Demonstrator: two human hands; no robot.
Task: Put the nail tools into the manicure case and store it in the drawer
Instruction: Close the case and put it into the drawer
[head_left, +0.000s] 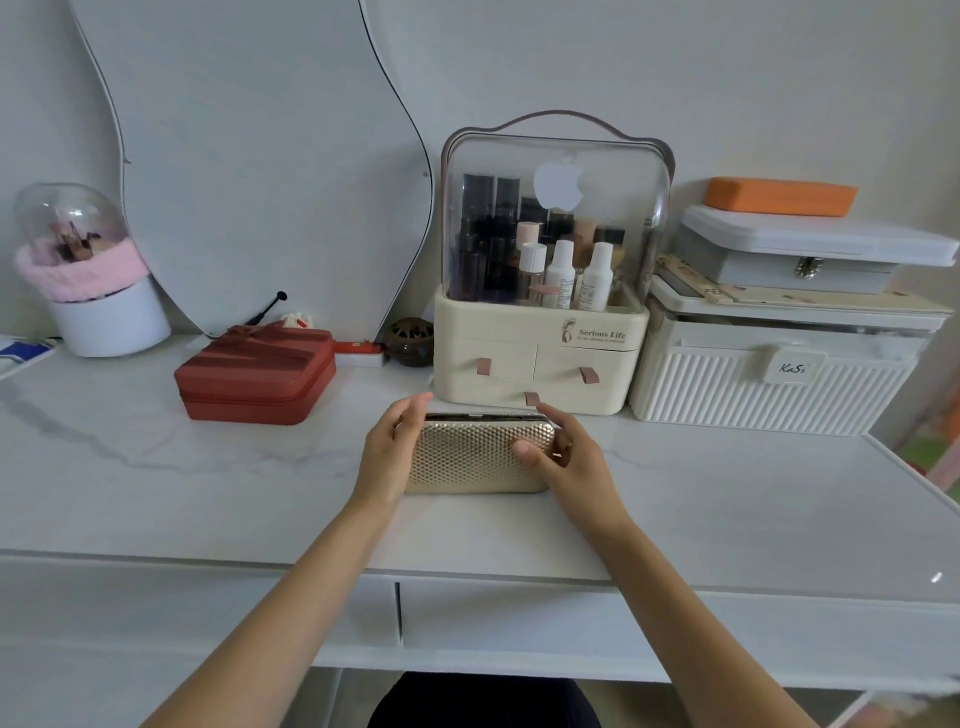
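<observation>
A gold, bumpy-textured manicure case (475, 457) lies on the white marble table (208, 483), nearly closed, with a thin dark gap along its far edge. My left hand (387, 447) is at the case's left end with relaxed fingers over its far corner. My right hand (558, 449) holds the right end, thumb pressed on the lid and fingers curled round the far edge. No loose nail tools are visible. Two closed white drawer fronts (519, 618) sit under the table edge.
Behind the case stands a cream cosmetics organiser (540, 358) with small drawers. A red zip case (254, 376) lies to the left, a white ribbed box (769, 384) to the right. A mirror (260, 156) and a brush holder (98, 312) stand at the back left.
</observation>
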